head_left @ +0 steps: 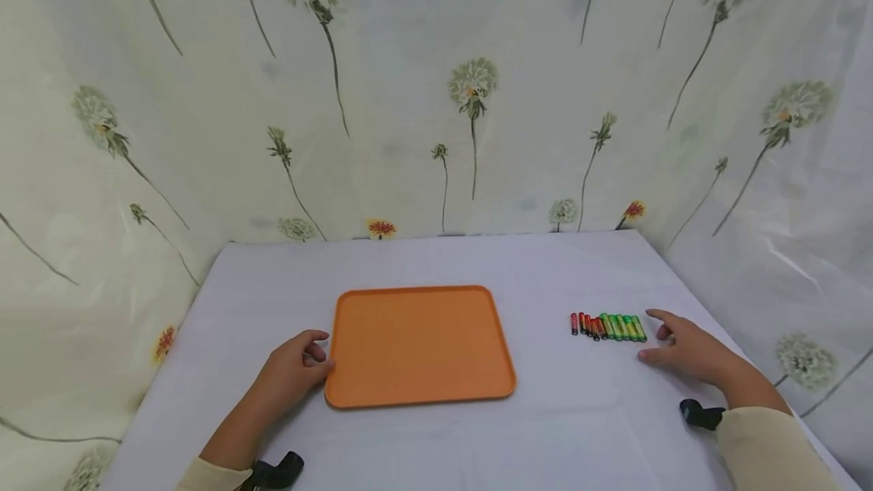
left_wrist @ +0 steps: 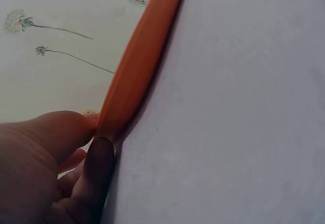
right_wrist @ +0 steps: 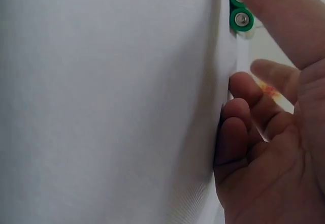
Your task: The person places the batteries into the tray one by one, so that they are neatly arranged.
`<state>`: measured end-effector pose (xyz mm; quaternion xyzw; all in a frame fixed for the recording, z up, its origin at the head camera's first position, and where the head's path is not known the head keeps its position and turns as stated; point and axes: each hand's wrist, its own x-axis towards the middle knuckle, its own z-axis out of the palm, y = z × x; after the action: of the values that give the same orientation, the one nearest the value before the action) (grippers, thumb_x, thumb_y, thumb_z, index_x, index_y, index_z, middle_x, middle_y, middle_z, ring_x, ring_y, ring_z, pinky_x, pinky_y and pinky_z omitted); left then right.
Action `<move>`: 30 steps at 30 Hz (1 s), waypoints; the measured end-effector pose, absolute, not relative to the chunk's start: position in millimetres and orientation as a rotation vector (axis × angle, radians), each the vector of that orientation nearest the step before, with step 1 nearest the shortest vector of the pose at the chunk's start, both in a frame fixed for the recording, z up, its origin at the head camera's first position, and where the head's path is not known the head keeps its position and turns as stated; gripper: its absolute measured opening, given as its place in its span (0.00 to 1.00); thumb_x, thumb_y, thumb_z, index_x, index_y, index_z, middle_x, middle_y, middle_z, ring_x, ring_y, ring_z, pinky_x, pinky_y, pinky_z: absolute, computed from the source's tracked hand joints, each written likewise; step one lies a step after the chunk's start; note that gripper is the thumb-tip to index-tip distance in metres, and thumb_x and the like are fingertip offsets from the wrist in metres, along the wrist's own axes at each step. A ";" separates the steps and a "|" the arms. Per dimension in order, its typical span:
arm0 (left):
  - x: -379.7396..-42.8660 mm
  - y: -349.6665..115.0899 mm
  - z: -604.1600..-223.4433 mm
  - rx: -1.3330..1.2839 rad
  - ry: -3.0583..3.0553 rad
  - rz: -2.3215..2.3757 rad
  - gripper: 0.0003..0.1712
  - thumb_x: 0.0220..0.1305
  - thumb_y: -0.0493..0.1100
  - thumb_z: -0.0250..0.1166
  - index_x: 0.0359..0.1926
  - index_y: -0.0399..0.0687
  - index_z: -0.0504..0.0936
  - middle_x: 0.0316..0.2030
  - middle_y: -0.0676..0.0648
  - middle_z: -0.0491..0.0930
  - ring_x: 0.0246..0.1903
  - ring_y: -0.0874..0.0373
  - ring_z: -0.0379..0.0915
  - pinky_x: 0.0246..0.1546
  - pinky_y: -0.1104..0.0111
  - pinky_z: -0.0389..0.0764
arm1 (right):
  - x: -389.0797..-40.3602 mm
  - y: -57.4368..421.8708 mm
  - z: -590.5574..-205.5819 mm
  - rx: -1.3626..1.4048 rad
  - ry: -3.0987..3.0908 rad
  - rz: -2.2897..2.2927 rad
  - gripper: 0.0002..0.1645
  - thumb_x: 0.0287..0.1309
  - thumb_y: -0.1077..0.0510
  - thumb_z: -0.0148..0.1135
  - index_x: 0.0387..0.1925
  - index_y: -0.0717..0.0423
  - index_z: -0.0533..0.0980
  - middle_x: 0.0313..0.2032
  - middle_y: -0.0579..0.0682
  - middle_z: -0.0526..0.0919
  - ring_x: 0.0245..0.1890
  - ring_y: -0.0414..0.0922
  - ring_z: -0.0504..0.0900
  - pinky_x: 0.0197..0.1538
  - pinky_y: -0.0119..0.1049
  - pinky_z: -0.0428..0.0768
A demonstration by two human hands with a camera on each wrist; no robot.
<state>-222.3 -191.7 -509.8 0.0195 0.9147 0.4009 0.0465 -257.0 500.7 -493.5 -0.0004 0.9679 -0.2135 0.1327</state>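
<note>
A shallow orange tray (head_left: 419, 347) with rounded corners lies flat on the white-covered table. At its left side my left hand (head_left: 293, 370) pinches the rim; in the left wrist view the thumb and a curled finger meet at the orange edge (left_wrist: 139, 56). To the right, a row of small batteries lies side by side, red and black ones (head_left: 586, 326) on the left and green ones (head_left: 624, 327) on the right. Just right of the row, my right hand (head_left: 689, 351) rests low over the cloth, thumb and forefinger apart, holding nothing. Green battery ends (right_wrist: 241, 19) show near its thumb.
White cloth (head_left: 470, 445) covers the table. A dandelion-patterned sheet (head_left: 409, 97) hangs behind it and along both sides. Black wrist devices (head_left: 701, 415) sit below both hands.
</note>
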 end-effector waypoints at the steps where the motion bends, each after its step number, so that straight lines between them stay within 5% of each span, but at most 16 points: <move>1: -222.2 -192.4 -509.9 0.069 2.792 1.228 0.29 0.64 0.44 0.75 0.64 0.43 0.78 0.39 0.52 0.81 0.34 0.61 0.75 0.38 0.67 0.76 | -256.6 500.7 -492.9 -0.004 2.806 -0.617 0.67 0.54 0.31 0.76 0.77 0.68 0.54 0.55 0.65 0.72 0.50 0.59 0.73 0.49 0.53 0.78; 12: -221.6 -194.1 -514.2 0.070 2.781 1.231 0.26 0.66 0.44 0.74 0.62 0.41 0.80 0.37 0.54 0.82 0.34 0.63 0.76 0.39 0.70 0.77 | -254.6 501.3 -490.2 -0.084 2.832 -0.573 0.43 0.64 0.45 0.73 0.71 0.62 0.69 0.49 0.53 0.77 0.44 0.51 0.74 0.41 0.42 0.74; 19: -222.5 -196.2 -512.7 0.057 2.791 1.236 0.25 0.66 0.44 0.74 0.61 0.42 0.81 0.37 0.54 0.82 0.35 0.63 0.77 0.39 0.70 0.78 | -263.7 499.8 -490.2 -0.132 2.853 -0.591 0.51 0.63 0.46 0.73 0.79 0.58 0.58 0.47 0.51 0.77 0.41 0.47 0.73 0.41 0.41 0.72; 30: -224.5 -194.2 -516.7 0.081 2.771 1.244 0.24 0.66 0.43 0.74 0.60 0.41 0.82 0.37 0.53 0.82 0.35 0.63 0.78 0.38 0.71 0.78 | -265.5 497.6 -492.0 -0.146 2.857 -0.597 0.39 0.65 0.50 0.72 0.71 0.58 0.68 0.43 0.48 0.77 0.36 0.45 0.72 0.37 0.40 0.70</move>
<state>-224.5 -194.2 -516.7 0.0266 0.9108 0.4088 0.0516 -265.5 497.6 -492.0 -0.0496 0.9718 -0.2030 0.1093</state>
